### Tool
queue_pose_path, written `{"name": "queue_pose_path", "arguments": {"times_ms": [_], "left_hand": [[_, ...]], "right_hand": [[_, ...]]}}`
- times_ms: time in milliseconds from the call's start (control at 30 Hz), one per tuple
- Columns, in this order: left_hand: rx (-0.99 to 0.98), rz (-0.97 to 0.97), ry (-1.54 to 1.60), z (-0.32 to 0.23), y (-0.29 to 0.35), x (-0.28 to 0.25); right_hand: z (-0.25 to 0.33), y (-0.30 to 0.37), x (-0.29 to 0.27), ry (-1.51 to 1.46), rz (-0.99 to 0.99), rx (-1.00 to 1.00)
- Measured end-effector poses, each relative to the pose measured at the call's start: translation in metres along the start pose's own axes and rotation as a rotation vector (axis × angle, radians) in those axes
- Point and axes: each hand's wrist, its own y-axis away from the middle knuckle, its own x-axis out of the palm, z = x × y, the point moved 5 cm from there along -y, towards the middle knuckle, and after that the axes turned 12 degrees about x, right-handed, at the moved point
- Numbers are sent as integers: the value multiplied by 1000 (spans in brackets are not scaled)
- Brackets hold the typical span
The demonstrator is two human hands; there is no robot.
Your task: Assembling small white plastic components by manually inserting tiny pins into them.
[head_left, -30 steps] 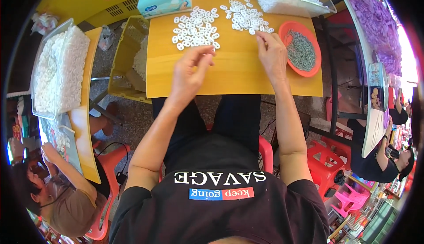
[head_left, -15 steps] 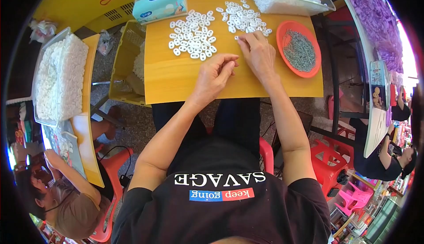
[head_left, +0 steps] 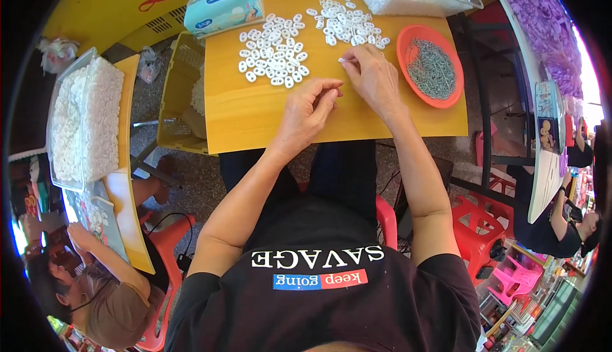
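Note:
On the yellow tabletop (head_left: 255, 119) my right hand (head_left: 375, 77) is closed in a pinch, with a small white plastic piece (head_left: 342, 59) at the thumb and fingertip. My left hand (head_left: 307, 113) is at its left, over the table's near part, thumb and fingers drawn together. Whatever may lie between them is hidden. Beyond my left hand lies a spread of white oval pieces with two dark spots each (head_left: 274, 49). A second heap of white oval pieces (head_left: 349, 22) is just beyond my right hand. Right of that hand, an orange-red dish (head_left: 403, 59) holds grey metal screws (head_left: 433, 68).
A teal tissue pack (head_left: 223, 8) stands at the table's far left corner. A clear bin (head_left: 414, 8) of white pieces is at the far right. A yellow crate (head_left: 169, 138) is beside the table's left edge. At a left side table sits a person (head_left: 118, 307).
My right hand has drawn slightly back from the far right heap, and the white piece now shows at its fingertips. My left hand stays nearly still. The view has shifted slightly.

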Motion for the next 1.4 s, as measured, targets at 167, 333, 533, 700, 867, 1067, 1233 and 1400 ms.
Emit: {"name": "queue_pose_path", "arguments": {"times_ms": [167, 333, 533, 700, 867, 1067, 1233, 1400], "left_hand": [[-67, -59, 78, 5, -3, -1], [-114, -162, 156, 5, -10, 4], [-78, -119, 245, 0, -18, 19], [-115, -76, 286, 11, -19, 23], [-136, -83, 307, 12, -20, 22], [-141, -55, 291, 11, -20, 25], [-143, -50, 287, 12, -20, 25], [-151, -41, 282, 12, -19, 26]], "right_hand": [[-10, 9, 1, -203, 69, 50], [-14, 29, 2, -868, 264, 271], [-9, 44, -24, -817, 138, 205], [-8, 45, -49, -501, -18, -10], [-61, 13, -84, -286, -134, 15], [-109, -25, -92, 151, -148, 85], [-104, -37, -81, 251, -81, 69], [-105, -42, -76, 290, -63, 54]]}}
